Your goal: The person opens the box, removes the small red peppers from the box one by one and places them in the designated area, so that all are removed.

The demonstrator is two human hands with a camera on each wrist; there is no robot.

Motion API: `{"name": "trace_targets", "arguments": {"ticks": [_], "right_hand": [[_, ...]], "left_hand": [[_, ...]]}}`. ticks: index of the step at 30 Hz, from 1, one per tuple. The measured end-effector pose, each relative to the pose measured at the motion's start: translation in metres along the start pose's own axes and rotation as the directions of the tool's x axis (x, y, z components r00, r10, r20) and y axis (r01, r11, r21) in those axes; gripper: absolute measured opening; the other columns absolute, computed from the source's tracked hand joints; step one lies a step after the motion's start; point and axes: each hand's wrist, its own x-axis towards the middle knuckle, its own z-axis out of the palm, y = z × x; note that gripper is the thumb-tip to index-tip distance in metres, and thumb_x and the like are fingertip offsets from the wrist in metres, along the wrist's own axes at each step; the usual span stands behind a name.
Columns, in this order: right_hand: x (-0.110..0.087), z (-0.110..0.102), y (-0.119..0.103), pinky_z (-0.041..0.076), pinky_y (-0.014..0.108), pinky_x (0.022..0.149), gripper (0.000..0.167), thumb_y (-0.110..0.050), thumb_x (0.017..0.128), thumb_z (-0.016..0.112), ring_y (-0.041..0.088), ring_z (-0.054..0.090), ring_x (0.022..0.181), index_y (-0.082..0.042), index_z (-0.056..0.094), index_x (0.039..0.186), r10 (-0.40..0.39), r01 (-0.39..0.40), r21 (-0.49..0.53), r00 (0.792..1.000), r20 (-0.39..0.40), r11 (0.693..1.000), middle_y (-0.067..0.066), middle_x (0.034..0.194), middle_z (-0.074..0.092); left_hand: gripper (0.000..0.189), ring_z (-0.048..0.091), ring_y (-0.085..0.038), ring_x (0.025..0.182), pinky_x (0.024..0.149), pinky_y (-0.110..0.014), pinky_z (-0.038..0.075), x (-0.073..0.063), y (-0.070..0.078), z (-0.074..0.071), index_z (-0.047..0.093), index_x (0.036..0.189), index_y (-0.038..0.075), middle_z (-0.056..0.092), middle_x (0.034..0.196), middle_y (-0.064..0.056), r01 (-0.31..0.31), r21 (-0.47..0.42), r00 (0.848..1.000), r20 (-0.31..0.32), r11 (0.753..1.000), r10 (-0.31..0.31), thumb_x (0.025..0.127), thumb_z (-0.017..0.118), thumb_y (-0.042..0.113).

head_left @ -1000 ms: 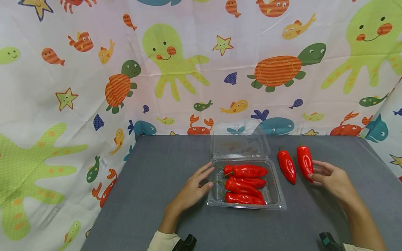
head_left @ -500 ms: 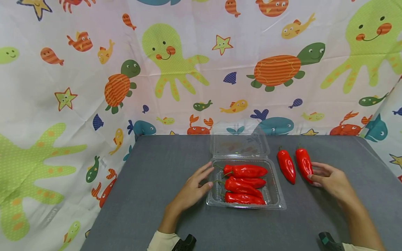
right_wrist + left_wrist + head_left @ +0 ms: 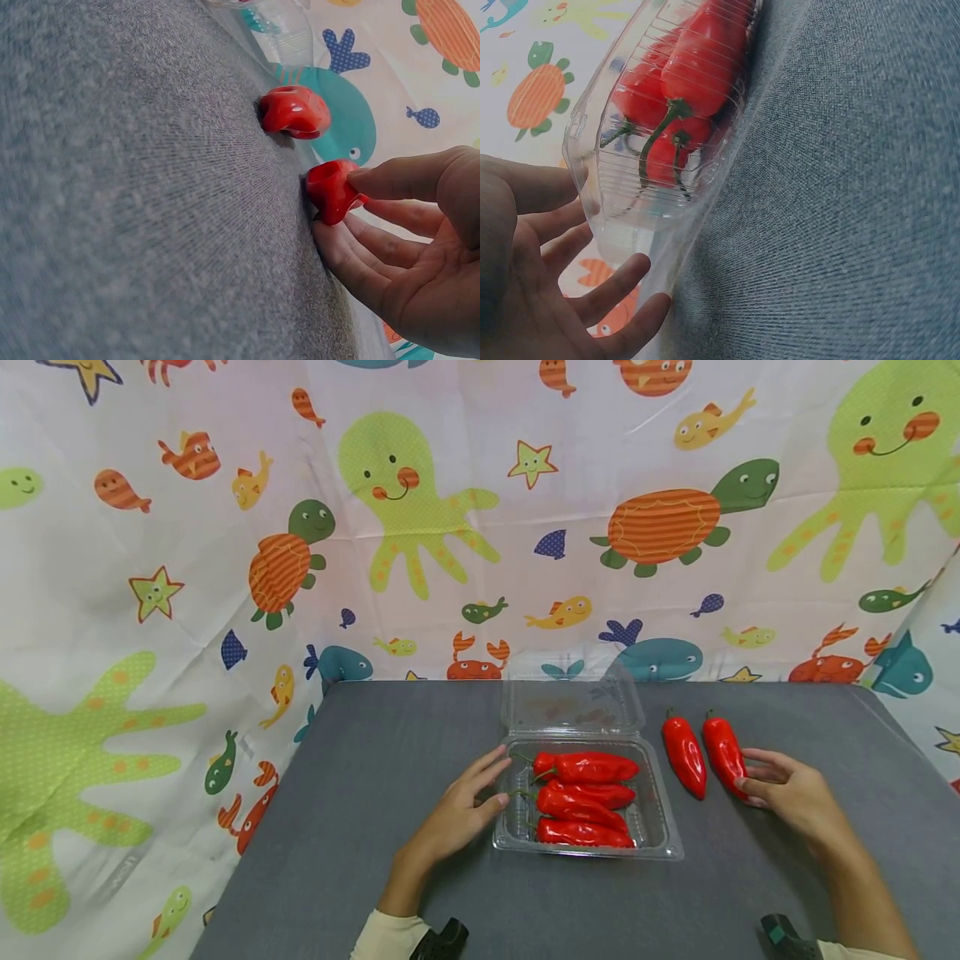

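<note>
We've R hand (image 3: 798, 793) pinching a pepper (image 3: 722, 747) by its near end, on tabletop (image 3: 345, 827) R of box (image 3: 585, 854); L hand (image 3: 459, 817), fingers loosely spread, at box's L edge. Prob. grasp step; next move needs firm hold.

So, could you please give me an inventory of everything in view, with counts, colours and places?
Backdrop cloth: at least 1, white with coloured sea-animal prints, around the table's far side and ends
Table: 1, grey, in front of the backdrop
Hinged plastic container: 1, clear, mid-table, lid open at the far side
Boxed peppers: 4 visible, red with green stems, inside the container
Loose peppers: 2, red, on the table right of the container
Sleeves: 2, cream, at the near edge
Wrist devices: 2, mostly black, by the sleeves
Left hand: 1, bare, at the container's left edge
Right hand: 1, bare, pinching the rightmost pepper
</note>
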Motion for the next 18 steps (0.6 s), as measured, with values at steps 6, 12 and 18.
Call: {"name": "trace_targets", "arguments": {"ticks": [6, 12, 18], "right_hand": [[0.001, -0.0001, -0.0003, 0.063, 0.028, 0.073, 0.067, -0.02, 0.104, 0.067, 0.014, 0.071, 0.094, 0.01, 0.038, 0.157, 0.027, -0.027, -0.016, 1.0, -0.014, 1.0, 0.042, 0.144, 0.052], [0.0005, -0.0007, 0.0008, 0.063, 0.027, 0.073, 0.066, -0.019, 0.105, 0.065, 0.011, 0.071, 0.092, 0.01, 0.038, 0.157, 0.025, -0.025, -0.009, 1.0, -0.012, 1.0, 0.043, 0.144, 0.052], [-0.0008, -0.002, 0.0017, 0.062, 0.027, 0.073, 0.067, -0.018, 0.105, 0.064, 0.004, 0.071, 0.088, 0.01, 0.036, 0.158, -0.001, 0.0, 0.003, 1.0, 0.005, 1.0, 0.041, 0.141, 0.056]], "left_hand": [[0.058, 0.052, -0.032, 0.145, 0.108, -0.057, 0.051, -0.0001, 0.0013, -0.0005, 0.046, 0.162, 0.013, 0.029, 0.175, 0.004, -0.005, -0.004, 1.0, 0.004, 1.0, 0.005, 0.108, 0.062, 0.025], [0.058, 0.051, -0.031, 0.146, 0.109, -0.058, 0.05, 0.0, -0.0003, 0.0003, 0.046, 0.162, 0.014, 0.029, 0.175, 0.005, 0.004, -0.004, 1.0, 0.002, 1.0, -0.004, 0.108, 0.062, 0.026], [0.058, 0.052, -0.032, 0.145, 0.108, -0.057, 0.051, -0.0002, -0.0006, 0.0, 0.046, 0.162, 0.013, 0.029, 0.175, 0.004, -0.001, -0.01, 1.0, 0.001, 1.0, 0.001, 0.108, 0.062, 0.025]]}}
